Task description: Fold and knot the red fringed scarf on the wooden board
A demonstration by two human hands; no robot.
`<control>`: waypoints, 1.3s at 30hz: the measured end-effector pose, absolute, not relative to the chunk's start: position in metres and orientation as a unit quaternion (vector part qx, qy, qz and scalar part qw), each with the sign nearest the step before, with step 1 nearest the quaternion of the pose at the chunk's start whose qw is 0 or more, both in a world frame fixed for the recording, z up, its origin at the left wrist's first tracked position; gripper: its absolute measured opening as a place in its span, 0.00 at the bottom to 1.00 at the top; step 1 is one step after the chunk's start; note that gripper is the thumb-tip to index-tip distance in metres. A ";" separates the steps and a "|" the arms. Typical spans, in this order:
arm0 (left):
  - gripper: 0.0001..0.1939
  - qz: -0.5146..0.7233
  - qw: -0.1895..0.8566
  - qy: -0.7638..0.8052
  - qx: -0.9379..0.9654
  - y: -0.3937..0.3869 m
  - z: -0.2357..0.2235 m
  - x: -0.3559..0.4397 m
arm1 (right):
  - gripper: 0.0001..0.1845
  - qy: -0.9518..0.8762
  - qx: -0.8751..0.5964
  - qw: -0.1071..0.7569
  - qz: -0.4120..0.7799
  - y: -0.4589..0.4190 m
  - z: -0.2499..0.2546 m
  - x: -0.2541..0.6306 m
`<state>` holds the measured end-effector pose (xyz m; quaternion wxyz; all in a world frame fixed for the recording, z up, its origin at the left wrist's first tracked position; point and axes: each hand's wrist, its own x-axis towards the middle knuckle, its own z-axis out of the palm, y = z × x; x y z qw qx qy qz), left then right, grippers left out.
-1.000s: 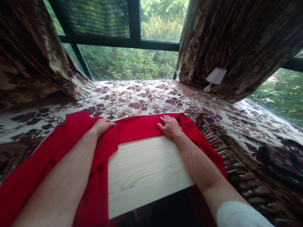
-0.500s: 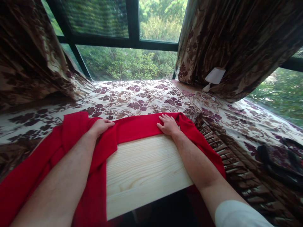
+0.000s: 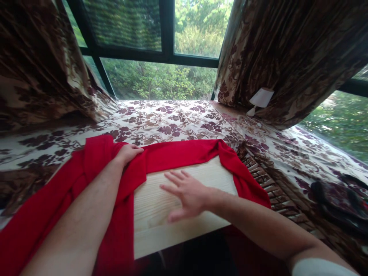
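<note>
Red cloth (image 3: 184, 153) lies under your left hand (image 3: 128, 153), left of centre in the frame; whether you grip a fold or only press on it cannot be told. Your right hand (image 3: 186, 193), slightly blurred, is spread wide and holding nothing, over the pale wooden board (image 3: 152, 211) at the centre; whether it touches the board is unclear. The cloth runs along the board's far edge and down its left and right sides. Beyond it, a flowered cover (image 3: 172, 119) spreads across mid-frame. A white lamp (image 3: 261, 97) stands at the upper right, near a patterned curtain (image 3: 287, 46), and a window (image 3: 158, 76) fills the top centre.
</note>
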<state>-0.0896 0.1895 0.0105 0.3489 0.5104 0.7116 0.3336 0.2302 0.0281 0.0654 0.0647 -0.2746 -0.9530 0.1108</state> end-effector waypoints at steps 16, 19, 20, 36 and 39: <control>0.19 0.372 0.417 0.690 0.461 0.183 0.020 -0.084 | 0.52 -0.972 -0.204 0.017 0.112 -0.034 0.041 0.209; 0.18 0.337 0.402 0.694 0.493 0.180 0.022 -0.084 | 0.51 -0.971 -0.203 0.032 0.122 -0.035 0.042 0.211; 0.16 0.326 0.383 0.698 0.510 0.179 0.022 -0.084 | 0.51 -0.970 -0.204 0.037 0.130 -0.031 0.043 0.211; 0.20 0.349 0.520 0.637 0.450 0.151 0.033 -0.087 | 0.39 -0.828 -0.550 0.051 0.097 0.118 0.015 0.198; 0.25 0.296 0.579 0.627 0.428 0.132 0.044 -0.094 | 0.39 -0.828 -0.550 0.048 0.092 0.118 0.013 0.198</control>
